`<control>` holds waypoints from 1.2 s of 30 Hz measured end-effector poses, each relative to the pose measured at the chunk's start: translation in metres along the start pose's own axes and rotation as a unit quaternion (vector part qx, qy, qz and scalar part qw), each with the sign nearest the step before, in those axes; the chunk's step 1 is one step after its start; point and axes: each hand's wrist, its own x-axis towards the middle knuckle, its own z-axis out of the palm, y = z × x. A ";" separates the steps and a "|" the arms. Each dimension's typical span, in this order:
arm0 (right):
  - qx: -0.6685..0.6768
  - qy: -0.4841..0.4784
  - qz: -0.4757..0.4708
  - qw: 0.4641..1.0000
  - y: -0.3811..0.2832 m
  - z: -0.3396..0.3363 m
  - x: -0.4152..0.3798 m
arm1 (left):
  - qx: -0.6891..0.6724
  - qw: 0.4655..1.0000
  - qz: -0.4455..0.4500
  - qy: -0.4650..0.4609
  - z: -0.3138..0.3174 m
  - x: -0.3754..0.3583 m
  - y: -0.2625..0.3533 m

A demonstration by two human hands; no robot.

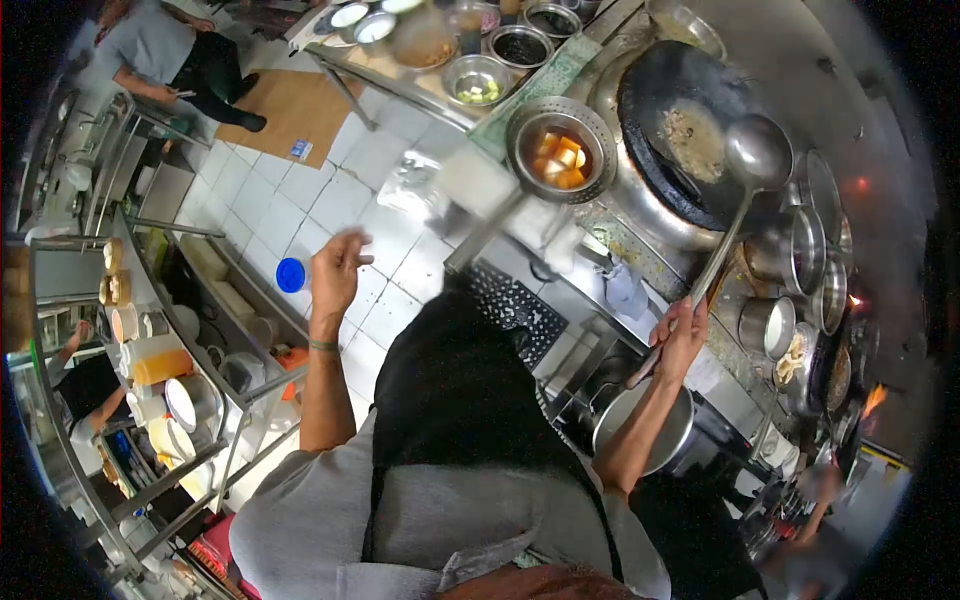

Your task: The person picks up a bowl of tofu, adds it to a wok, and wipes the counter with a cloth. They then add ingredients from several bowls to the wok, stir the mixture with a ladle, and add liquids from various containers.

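Observation:
My right hand (pixel 680 335) is wrapped round the long handle of a metal ladle (pixel 757 152). The ladle's bowl hangs over the right side of a dark wok (pixel 640 130), which holds a pale, cloudy mixture (pixel 694 143). Nothing is in my left hand (pixel 340 265), raised over the tiled floor with its fingers loosely bent and apart. Between my hands and the wok stands a perforated strainer (pixel 513 128), its handle pointing back towards my apron. In it sit pale, orange-tinged cubes (pixel 560 160) in brown liquid.
Bowls of ingredients, one with green pieces (pixel 478 82), stand on the counter at the top. More pots (pixel 768 326) and flames (pixel 875 398) line the right side. A metal rack (pixel 225 400) with containers is at left. A person (pixel 170 60) stands at the upper left.

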 end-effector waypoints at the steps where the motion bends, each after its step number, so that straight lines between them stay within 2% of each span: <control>1: 0.010 -0.012 0.002 1.000 -0.013 0.012 -0.006 | -0.022 1.000 -0.020 -0.009 0.008 0.009 -0.008; 4: 0.018 -0.054 0.006 0.998 -0.037 0.060 -0.015 | 0.055 0.991 -0.015 -0.122 0.027 0.042 -0.071; 6: -0.001 -0.099 0.016 0.995 -0.029 0.097 -0.008 | 0.274 0.936 0.019 -0.222 0.037 0.061 -0.090; 8: -0.041 -0.094 0.038 0.994 -0.016 0.141 0.009 | 0.279 0.912 0.004 -0.302 0.047 0.080 -0.139; 10: -0.069 -0.086 0.064 0.992 -0.006 0.199 0.030 | 0.257 0.914 -0.026 -0.313 0.051 0.092 -0.190; 12: -0.111 -0.110 0.037 0.987 0.013 0.249 0.060 | 0.232 0.925 -0.042 -0.298 0.042 0.100 -0.220; 13: -0.145 -0.138 0.038 0.979 0.027 0.266 0.078 | 0.248 0.919 -0.014 -0.306 0.032 0.104 -0.234; 14: -0.157 -0.133 0.032 0.978 0.039 0.283 0.092 | 0.260 0.916 0.011 -0.306 0.024 0.104 -0.284; 15: -0.168 -0.128 0.027 0.977 0.051 0.301 0.106 | 0.278 0.910 -0.064 -0.300 0.013 0.105 -0.286; 16: -0.187 -0.123 0.053 0.973 0.049 0.317 0.112 | 0.311 0.887 -0.006 -0.341 -0.001 0.101 -0.349; 17: -0.206 -0.123 0.052 0.970 0.053 0.326 0.119 | 0.287 0.903 -0.084 -0.308 -0.017 0.102 -0.324; 18: -0.223 -0.122 0.051 0.966 0.057 0.333 0.124 | 0.287 0.906 -0.071 -0.303 -0.033 0.096 -0.366; 19: -0.238 -0.121 0.050 0.962 0.061 0.339 0.127 | 0.305 0.896 -0.128 -0.298 -0.046 0.099 -0.352; 20: -0.266 -0.107 0.032 0.958 0.070 0.340 0.130 | 0.325 0.894 -0.075 -0.298 -0.060 0.096 -0.378; 22: -0.305 -0.087 0.009 0.948 0.091 0.340 0.134 | 0.304 0.893 -0.145 -0.300 -0.081 0.106 -0.367; 24: -0.327 -0.073 0.002 0.942 0.101 0.341 0.135 | 0.332 0.878 -0.060 -0.340 -0.097 0.112 -0.409; 25: -0.309 -0.074 0.032 0.948 0.084 0.352 0.129 | 0.267 0.915 -0.046 -0.298 -0.103 0.115 -0.406; 28: -0.233 -0.080 0.082 0.966 0.077 0.359 0.123 | 0.316 0.898 -0.035 -0.303 -0.094 0.134 -0.436; 29: -0.204 -0.084 0.091 0.971 0.077 0.359 0.124 | 0.286 0.910 -0.127 -0.272 -0.085 0.145 -0.398; 34: -0.035 -0.095 0.161 0.982 0.072 0.355 0.128 | 0.164 0.945 -0.141 -0.247 -0.049 0.161 -0.411; 36: 0.044 -0.104 0.186 0.976 0.071 0.347 0.128 | 0.143 0.952 -0.147 -0.229 -0.033 0.164 -0.397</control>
